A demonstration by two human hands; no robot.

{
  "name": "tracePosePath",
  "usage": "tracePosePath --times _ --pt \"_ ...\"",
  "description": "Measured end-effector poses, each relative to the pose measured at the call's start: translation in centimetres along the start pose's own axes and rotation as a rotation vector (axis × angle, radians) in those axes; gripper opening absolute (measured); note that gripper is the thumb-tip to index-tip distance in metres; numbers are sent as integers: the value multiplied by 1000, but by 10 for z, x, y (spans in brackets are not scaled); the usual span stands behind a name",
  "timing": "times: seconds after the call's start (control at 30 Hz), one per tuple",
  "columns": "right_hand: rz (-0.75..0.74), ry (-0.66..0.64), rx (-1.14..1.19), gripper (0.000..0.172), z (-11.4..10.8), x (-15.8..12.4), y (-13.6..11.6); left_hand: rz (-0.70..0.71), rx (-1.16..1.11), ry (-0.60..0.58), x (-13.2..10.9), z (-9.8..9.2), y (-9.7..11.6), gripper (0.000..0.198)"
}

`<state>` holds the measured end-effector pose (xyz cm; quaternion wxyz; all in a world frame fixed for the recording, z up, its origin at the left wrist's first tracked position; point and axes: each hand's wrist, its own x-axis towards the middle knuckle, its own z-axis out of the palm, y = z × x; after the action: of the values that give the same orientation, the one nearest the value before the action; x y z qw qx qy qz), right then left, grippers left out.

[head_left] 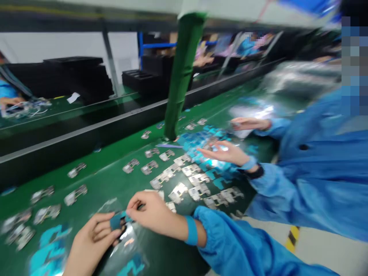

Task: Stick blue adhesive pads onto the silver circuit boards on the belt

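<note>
My left hand (92, 239) and my right hand (152, 212) meet low in the picture over the green work surface (109, 184). Both pinch the same small part with a blue film (118, 221), fingers closed on it from either side. A clear plastic bag (126, 245) lies just under them. Many small silver metal parts (186, 180) are spread over the surface beyond my hands. Blue film scraps (48, 249) lie to the left of my left hand. The whole view is smeared by motion.
A co-worker in a blue coat (316, 172) sits at the right, both hands (227, 151) over a heap of blue-filmed parts (201, 142). A green post (181, 76) rises from the surface. Black trays (74, 76) stand behind the conveyor rail (86, 130).
</note>
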<state>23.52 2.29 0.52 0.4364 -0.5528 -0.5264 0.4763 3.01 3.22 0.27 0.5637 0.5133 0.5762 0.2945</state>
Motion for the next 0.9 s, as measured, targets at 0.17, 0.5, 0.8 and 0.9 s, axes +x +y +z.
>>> tracePosePath --times 0.17,0.5,0.8,0.9 --pt "59 -46 11 5 -1 -1 2 -96 -156 -102 -5 3 9 52" --pt "82 -56 -101 20 -5 -5 -4 -89 -281 -174 -6 2 3 46" --pt "107 -62 -97 22 -7 -6 4 -75 -242 -167 -4 2 -2 44" --pt "124 -65 -111 23 -7 -6 4 -80 -242 -173 -4 2 -2 43"
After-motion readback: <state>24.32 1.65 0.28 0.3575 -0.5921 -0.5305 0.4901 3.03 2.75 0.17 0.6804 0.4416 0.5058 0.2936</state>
